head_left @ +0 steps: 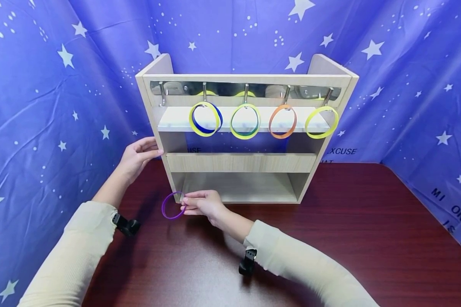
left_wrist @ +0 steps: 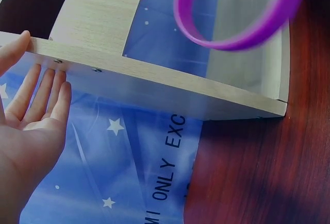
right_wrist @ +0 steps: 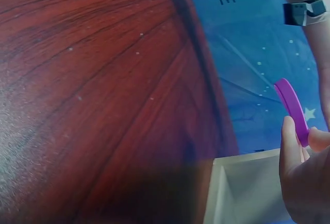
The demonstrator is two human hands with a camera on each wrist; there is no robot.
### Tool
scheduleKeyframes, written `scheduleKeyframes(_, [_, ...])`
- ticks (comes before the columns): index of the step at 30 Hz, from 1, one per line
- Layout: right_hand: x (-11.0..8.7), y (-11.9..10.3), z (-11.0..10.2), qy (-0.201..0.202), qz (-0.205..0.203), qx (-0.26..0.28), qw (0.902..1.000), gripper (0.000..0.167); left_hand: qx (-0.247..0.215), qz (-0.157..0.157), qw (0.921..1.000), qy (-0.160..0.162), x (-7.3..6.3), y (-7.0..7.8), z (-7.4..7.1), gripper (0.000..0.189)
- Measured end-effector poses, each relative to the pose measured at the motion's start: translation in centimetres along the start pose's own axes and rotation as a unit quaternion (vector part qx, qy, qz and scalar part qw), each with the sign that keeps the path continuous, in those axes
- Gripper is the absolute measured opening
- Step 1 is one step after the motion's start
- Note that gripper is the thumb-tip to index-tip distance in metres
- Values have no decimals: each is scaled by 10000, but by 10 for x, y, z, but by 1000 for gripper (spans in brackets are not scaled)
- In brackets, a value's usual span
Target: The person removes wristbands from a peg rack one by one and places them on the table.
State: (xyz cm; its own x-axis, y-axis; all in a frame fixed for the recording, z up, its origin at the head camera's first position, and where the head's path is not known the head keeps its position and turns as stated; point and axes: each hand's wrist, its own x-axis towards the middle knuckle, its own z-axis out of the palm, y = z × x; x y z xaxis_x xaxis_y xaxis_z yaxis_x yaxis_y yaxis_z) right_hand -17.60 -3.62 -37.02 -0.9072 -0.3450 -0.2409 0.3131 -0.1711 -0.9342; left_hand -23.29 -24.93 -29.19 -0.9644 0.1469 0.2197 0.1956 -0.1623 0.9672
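Observation:
Between its thumb and fingers, my right hand [head_left: 207, 204] pinches a thin purple ring [head_left: 163, 209], held in front of the lower left corner of a pale wooden shelf unit [head_left: 238, 163]. The ring [left_wrist: 232, 44] looms large in the left wrist view. My left hand [head_left: 136, 157] touches the unit's left side panel; its fingers are nearly straight, with the thumb at the front edge. On the unit's metal hook rail [head_left: 224, 89], a yellow ring and a blue ring [head_left: 220, 117] share one hook. Yellow and green rings [head_left: 246, 136], an orange ring [head_left: 270, 123] and a yellow ring [head_left: 336, 123] hang farther right.
The leftmost hook [head_left: 161, 93] carries no ring. The unit stands on a dark red wooden table [head_left: 353, 238]. Blue curtains with white stars [head_left: 230, 34] enclose the back and sides. A small black camera sits on each wrist.

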Motion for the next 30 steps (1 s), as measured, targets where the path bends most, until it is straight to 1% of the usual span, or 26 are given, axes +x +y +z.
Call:
scheduleKeyframes(7, [5,14,3,0,36,-147,9999,30,-2,9,10000,8,1,-1,0,35])
scheduleKeyframes(16, [11,31,5,153,261,-226,9993,31,-32,8,10000,-10,1,-2,1,35])
scheduleKeyframes(27, [15,52,9,404,287,-387,9980,22,-5,1,10000,-15,0,-1,1,34])
scheduleKeyframes(30, [15,55,9,559,306,-429,9970,19,-8,-13,10000,5,0,-1,1,33])
